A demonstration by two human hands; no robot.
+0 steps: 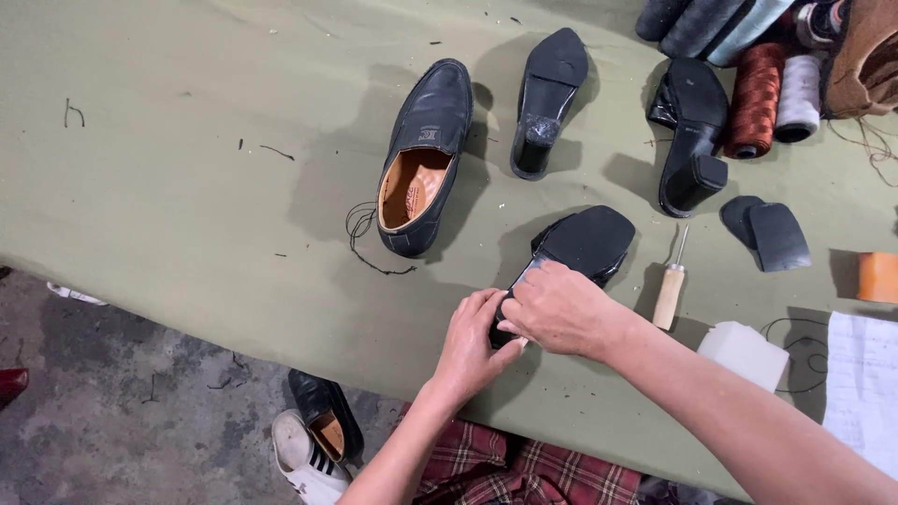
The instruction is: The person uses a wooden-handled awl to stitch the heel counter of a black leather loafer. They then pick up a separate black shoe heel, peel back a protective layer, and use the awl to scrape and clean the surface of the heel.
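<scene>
A black shoe lies sole up [585,241] near the table's front edge. My right hand [559,309] grips its heel end from above. My left hand [470,344] presses against the same end from the left, fingers curled on it. The heel itself is hidden under both hands. A wooden-handled awl [671,288] lies just right of the shoe, and a black loafer [423,157] with a tan lining and a loose black thread sits upright further back on the left.
The olive table cover [187,168] carries two more upturned black heeled shoes [545,93] [692,131], two loose black heel pieces [769,232], thread spools [758,98], a white block [745,353], an orange block [878,277] and white paper [862,383]. Shoes lie on the floor [318,440].
</scene>
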